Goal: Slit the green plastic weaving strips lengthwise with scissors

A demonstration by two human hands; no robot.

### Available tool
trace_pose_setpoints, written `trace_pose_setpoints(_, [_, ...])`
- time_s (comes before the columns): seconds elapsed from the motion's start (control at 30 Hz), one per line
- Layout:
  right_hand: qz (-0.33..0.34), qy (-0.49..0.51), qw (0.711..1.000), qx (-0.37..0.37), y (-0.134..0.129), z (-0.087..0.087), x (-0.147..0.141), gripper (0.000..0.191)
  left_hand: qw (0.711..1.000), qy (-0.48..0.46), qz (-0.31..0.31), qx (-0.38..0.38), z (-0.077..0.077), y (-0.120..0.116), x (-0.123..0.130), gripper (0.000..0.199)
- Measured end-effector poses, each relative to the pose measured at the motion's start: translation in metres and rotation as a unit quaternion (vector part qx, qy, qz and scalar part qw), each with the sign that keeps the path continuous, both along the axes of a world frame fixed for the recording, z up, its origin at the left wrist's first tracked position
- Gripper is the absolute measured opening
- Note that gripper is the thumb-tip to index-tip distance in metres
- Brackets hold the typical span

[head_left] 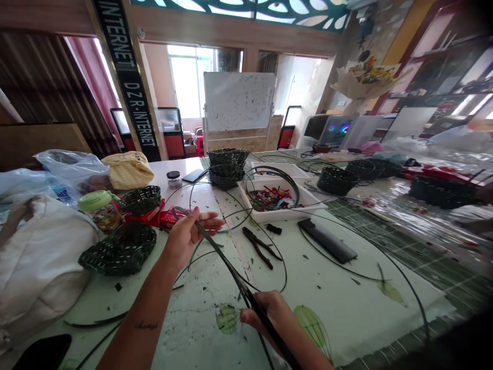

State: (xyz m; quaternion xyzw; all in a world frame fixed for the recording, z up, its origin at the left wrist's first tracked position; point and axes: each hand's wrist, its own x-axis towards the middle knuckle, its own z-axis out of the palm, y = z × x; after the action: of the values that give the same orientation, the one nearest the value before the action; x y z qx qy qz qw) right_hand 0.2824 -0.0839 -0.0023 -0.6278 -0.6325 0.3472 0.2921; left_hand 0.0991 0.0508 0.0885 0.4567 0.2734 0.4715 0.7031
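- The left hand (196,226) is pinching dark strips (221,252) under its thumb, fingers half open.
- The right hand (271,311) is closing firmly around these strips, nearer the body.
- Pliers (262,247) are lying beyond, before the white tray (269,215) (loose loops (296,192) are crossing its rim).
- A green-lidded jar (100,210) is standing beside woven baskets (121,249).

The pale-green covered table (200,329) carries 1 pair of pliers (261,247) and a white tray (265,215).
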Motion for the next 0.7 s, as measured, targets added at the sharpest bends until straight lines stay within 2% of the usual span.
trace_pose_setpoints(0.23, [0.029, 0.046, 0.998, -0.038, -0.008, 0.008, 0.009, 0.061, 0.998, -0.048, -0.007, 0.045, -0.009, -0.012, 0.023, 0.041])
trace_pose_setpoints(0.47, [0.084, 0.123, 0.987, -0.059, -0.008, 0.019, 0.005, 0.057, 0.996, -0.03, 0.01, 0.082, -0.005, -0.02, 0.025, 0.042])
trace_pose_setpoints(0.6, [0.091, 0.119, 0.988, -0.046, -0.009, 0.025, 0.005, 0.058, 0.995, -0.028, 0.039, 0.092, -0.004, -0.022, 0.028, 0.042])
trace_pose_setpoints(0.7, [0.088, 0.119, 0.987, -0.057, -0.009, 0.023, 0.004, 0.06, 0.994, -0.026, 0.041, 0.102, -0.004, -0.022, 0.028, 0.041])
